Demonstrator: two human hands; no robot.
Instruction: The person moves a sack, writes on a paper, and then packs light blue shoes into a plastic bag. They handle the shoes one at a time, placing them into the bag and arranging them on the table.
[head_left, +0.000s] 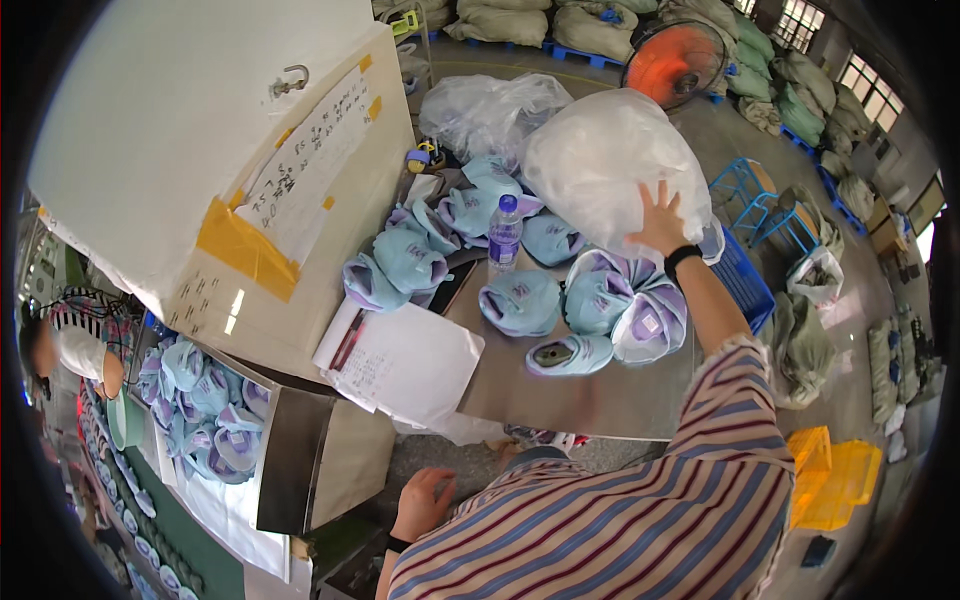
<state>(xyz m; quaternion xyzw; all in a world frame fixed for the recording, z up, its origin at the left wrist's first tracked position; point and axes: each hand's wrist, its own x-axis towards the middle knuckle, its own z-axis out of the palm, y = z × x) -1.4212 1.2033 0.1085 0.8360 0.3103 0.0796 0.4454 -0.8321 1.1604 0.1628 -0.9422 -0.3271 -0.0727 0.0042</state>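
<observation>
My right hand (660,222) is stretched out over the table with fingers spread, against the side of a large, puffed-up translucent white plastic bag (600,150); what fills the bag is hard to make out. Nearer me on the metal tabletop stands a cluster of light blue and lilac slippers (598,292), with one slipper (570,355) lying apart at the front. Low beside my body, my left hand (422,505) hangs with its fingers loosely bent and apart, holding nothing visible. Left of the cluster stands a water bottle (504,236) with a purple cap.
More slippers (410,260) are heaped by the white panel (330,180), behind a paper pad (410,350) with a pen. A bin of slippers (215,410) sits at lower left. Beyond the table's right edge are a blue crate (745,280), blue stools (765,200), yellow crates (830,475) and an orange fan (676,66).
</observation>
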